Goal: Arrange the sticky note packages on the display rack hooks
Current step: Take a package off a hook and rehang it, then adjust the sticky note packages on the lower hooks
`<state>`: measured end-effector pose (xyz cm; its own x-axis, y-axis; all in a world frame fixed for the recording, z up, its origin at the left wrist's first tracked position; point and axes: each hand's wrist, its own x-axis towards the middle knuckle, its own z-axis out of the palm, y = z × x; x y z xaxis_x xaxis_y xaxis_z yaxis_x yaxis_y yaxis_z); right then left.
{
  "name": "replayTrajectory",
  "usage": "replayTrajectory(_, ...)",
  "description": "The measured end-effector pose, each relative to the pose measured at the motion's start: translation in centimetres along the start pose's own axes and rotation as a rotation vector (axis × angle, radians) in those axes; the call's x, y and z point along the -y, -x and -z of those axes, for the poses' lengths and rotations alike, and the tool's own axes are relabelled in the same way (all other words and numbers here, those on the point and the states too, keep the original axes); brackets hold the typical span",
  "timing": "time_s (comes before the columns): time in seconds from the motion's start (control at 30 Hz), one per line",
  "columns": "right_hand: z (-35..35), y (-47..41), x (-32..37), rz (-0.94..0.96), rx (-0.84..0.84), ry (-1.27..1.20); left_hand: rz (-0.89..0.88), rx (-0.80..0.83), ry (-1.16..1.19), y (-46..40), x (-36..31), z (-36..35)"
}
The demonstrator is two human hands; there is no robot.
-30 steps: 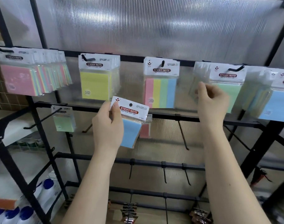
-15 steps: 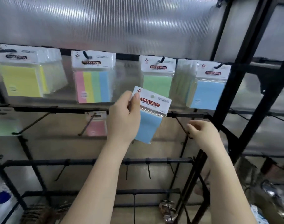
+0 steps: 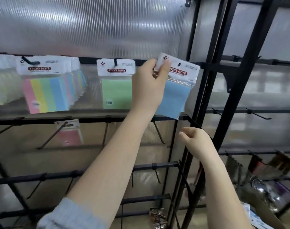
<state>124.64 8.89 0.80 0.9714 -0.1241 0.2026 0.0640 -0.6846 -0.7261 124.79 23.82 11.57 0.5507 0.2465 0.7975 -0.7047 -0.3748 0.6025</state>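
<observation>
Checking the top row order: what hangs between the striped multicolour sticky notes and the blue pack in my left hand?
In the head view, a green sticky note pack hangs between the striped pack and the blue pack gripped by the left hand.

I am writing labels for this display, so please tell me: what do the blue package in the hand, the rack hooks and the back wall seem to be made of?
Blue package: clear glossy plastic film, which crinkles and glints, with a white header that looks like card.
Hooks: thin black rods, probably painted metal.
Back wall: translucent ribbed sheet, likely plastic.
</observation>
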Motion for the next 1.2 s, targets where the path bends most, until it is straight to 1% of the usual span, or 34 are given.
replayTrajectory(0.13, 0.2, -0.1, -0.2, -0.009, -0.028, 0.039, 0.054, -0.010, -0.055, -1.1, 0.5, -1.9)
replayTrajectory(0.27, 0.1, -0.3, -0.9, -0.030, 0.034, 0.054, 0.103, -0.046, -0.134, -1.4, 0.9, -2.8)
replayTrajectory(0.4, -0.3, -0.3, -1.4, -0.053, 0.078, 0.055, 0.099, -0.057, -0.200, -1.2, 1.5, -3.1)
replayTrajectory(0.47, -0.5, -0.4, -1.5, -0.058, 0.094, 0.063, 0.075, -0.061, -0.282, -1.1, 1.6, -3.2)
replayTrajectory(0.57, -0.9, -0.3, -1.6, -0.043, 0.106, 0.076, 0.016, -0.100, -0.499, -1.0, 1.8, -2.8)
replayTrajectory(0.63, -1.0, -0.3, -1.5, -0.039, 0.089, 0.074, 0.008, -0.095, -0.563, -1.2, 2.3, -2.5)
replayTrajectory(0.73, -1.2, -0.4, -1.3, -0.028, 0.034, 0.045, 0.056, -0.059, -0.565, -1.5, 2.7, -2.2)
replayTrajectory(0.93, -1.5, 0.1, -0.5, 0.010, -0.039, -0.015, 0.077, -0.005, -0.589, -1.2, 2.4, -1.7)
replayTrajectory(1.1, -2.1, 0.8, 0.4, 0.045, -0.106, -0.096, 0.058, -0.021, -0.539, 0.4, 2.7, 0.5)
replayTrajectory(1.13, -2.4, 0.9, 0.7, 0.050, -0.110, -0.113, 0.046, -0.010, -0.521, 0.8, 2.8, 1.1)
replayTrajectory(1.2, -3.0, 1.2, 1.4, 0.073, -0.102, -0.131, 0.015, 0.061, -0.471, 1.7, 3.0, 2.7)
